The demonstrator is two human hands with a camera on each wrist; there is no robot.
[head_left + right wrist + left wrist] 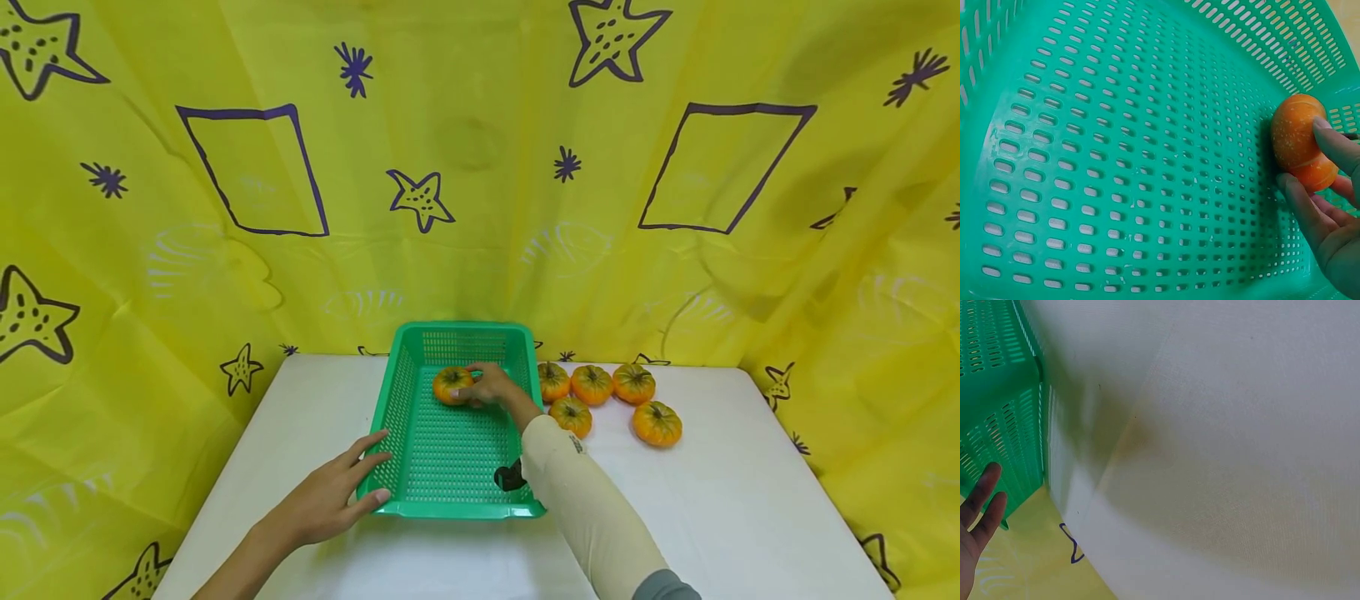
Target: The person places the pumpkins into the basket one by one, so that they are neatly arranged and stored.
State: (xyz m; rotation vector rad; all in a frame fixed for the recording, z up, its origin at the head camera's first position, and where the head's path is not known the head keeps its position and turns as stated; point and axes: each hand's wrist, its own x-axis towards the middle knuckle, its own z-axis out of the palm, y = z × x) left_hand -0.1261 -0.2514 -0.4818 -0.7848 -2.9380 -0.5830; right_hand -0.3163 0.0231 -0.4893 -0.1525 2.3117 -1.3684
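Farthest left of the grip, and nearer the wearer, the left hand (330, 496) has its fingers spread at the left rim of the green basket (450, 510), wrapped round nothing. Inside the basket, toward its far end, one orange pumpkin (450, 387) sits at the fingertips of the right hand (495, 387), on their left side. That hand holds the pumpkin, thumb and fingers about its side. Right of the grip, outside the basket, five more pumpkins (592, 385) rest on the white table (712, 517).
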